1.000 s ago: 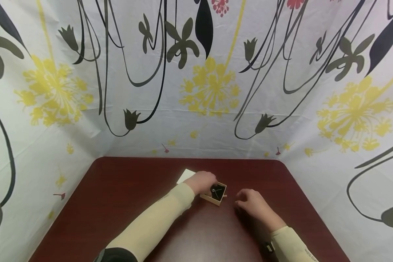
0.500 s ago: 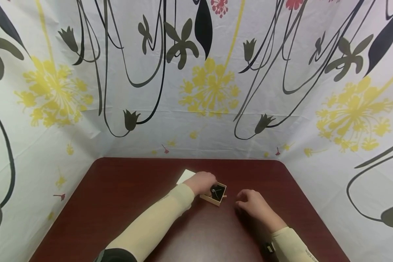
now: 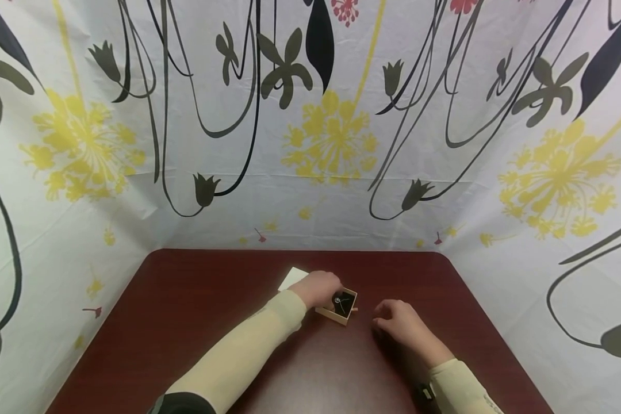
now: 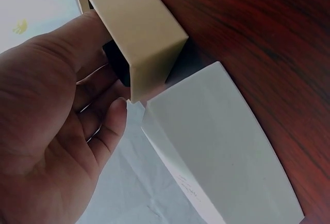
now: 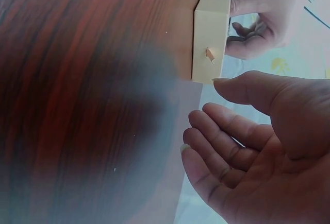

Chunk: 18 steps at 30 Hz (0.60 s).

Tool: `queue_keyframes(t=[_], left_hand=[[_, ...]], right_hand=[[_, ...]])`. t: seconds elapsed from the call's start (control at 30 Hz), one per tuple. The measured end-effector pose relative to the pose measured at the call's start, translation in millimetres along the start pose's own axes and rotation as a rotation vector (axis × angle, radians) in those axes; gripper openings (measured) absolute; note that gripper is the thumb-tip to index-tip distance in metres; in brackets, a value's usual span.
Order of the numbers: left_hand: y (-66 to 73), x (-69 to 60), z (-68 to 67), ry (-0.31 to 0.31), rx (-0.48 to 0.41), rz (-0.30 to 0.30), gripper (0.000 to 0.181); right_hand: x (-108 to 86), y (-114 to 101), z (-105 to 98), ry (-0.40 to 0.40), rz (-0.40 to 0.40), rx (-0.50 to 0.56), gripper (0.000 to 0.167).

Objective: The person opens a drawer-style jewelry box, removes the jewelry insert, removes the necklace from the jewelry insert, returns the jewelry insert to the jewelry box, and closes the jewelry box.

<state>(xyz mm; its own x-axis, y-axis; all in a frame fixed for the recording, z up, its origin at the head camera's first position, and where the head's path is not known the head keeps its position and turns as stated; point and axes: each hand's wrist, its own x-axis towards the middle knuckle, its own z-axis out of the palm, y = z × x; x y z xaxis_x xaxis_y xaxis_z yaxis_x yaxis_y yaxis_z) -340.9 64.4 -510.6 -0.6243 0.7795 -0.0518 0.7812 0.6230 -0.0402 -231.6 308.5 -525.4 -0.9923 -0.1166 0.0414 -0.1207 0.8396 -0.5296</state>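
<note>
A small tan jewelry box tray (image 3: 333, 314) lies on the table, with a ribbon pull tab (image 5: 210, 55) on its end. Inside it, a black insert pad (image 3: 349, 302) bears a thin silver-coloured necklace (image 3: 338, 300). My left hand (image 3: 318, 288) reaches over the tray from the left. In the left wrist view its thumb goes behind the tan wall, and a black edge of the pad shows between thumb and fingers, pinched there; the fingertips are partly hidden. To the right of the tray, apart from it, my right hand (image 3: 403, 325) hovers with loosely bent fingers, holding nothing.
A white box sleeve (image 4: 206, 136) with small print lies just behind and left of the tray, partly covered by my left hand. The dark red table (image 3: 212, 299) ends at a flower-patterned cloth (image 3: 310, 224) that hangs around the back and sides.
</note>
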Motion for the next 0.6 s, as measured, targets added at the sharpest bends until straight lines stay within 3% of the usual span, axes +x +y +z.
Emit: queue_keyframes(t=[0.6], left_hand=[[-4.0, -4.2, -2.5, 0.007, -0.058, -0.008, 0.017]], right_hand=[[-3.1, -0.3, -3.0, 0.006, -0.033, -0.002, 0.012]])
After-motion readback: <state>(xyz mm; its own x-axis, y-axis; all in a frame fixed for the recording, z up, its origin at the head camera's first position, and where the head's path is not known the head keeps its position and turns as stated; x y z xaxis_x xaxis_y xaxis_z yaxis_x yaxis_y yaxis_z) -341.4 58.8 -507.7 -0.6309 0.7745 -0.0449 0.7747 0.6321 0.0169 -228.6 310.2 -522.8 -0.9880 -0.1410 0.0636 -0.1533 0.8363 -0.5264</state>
